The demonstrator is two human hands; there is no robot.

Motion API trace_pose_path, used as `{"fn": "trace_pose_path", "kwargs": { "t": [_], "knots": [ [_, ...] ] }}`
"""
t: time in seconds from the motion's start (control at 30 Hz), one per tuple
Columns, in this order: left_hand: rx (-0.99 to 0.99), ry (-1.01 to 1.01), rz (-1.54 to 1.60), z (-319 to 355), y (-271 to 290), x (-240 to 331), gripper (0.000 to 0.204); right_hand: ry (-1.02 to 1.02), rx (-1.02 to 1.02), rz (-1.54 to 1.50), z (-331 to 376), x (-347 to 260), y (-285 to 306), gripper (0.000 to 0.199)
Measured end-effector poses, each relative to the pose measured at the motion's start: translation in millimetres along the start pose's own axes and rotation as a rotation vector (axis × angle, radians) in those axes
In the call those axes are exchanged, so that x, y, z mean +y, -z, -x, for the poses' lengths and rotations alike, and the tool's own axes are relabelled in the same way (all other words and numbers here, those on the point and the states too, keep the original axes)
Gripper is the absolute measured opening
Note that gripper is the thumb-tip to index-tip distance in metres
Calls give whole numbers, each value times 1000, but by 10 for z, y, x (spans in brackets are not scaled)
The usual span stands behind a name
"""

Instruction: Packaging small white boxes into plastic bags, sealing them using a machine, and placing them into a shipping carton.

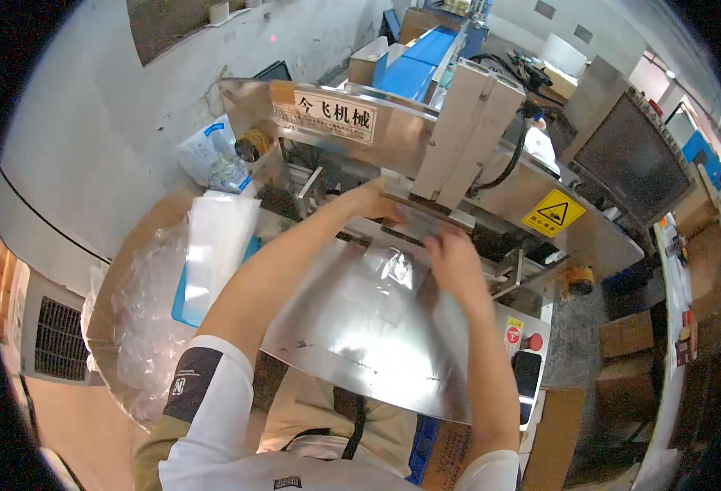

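My left hand (pixel 368 201) reaches to the bar below the grey upright housing (pixel 468 131) of a steel machine. Its fingers curl inward, blurred. Just to the right and nearer, my right hand (pixel 456 266) is closed too, its fingertips pointing toward the same bar. Between the two hands is a smeared, greyish translucent piece (pixel 419 222) whose kind I cannot make out. Under my hands slopes a shiny metal plate (pixel 360 335). Near its far edge lies a crinkled bright patch (pixel 395 266), either clear film or a reflection.
On the left, a round bin (pixel 143 327) is filled with clear plastic bags. A stack of flat bags (pixel 221 245) rests on a blue tray (pixel 187 299). A red button (pixel 534 342) and a phone (pixel 527 372) sit right of the plate. A blue conveyor (pixel 417 65) runs behind.
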State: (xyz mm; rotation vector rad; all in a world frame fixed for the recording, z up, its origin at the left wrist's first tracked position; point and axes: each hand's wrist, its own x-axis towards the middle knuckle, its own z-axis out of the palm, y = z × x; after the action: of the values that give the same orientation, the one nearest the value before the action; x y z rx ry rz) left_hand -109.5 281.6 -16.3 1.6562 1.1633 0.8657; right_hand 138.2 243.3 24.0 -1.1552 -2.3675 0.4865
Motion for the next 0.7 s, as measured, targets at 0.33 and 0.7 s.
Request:
{"fn": "trace_pose_path", "kwargs": {
  "t": [0.33,0.7],
  "knots": [
    [368,-39,-848,1762,-1639,379,57,65,-32,187,-13,150,-216,40],
    [529,-22,-844,2065,-1850,321,62,65,17,336,-41,44,-364,45]
  ]
}}
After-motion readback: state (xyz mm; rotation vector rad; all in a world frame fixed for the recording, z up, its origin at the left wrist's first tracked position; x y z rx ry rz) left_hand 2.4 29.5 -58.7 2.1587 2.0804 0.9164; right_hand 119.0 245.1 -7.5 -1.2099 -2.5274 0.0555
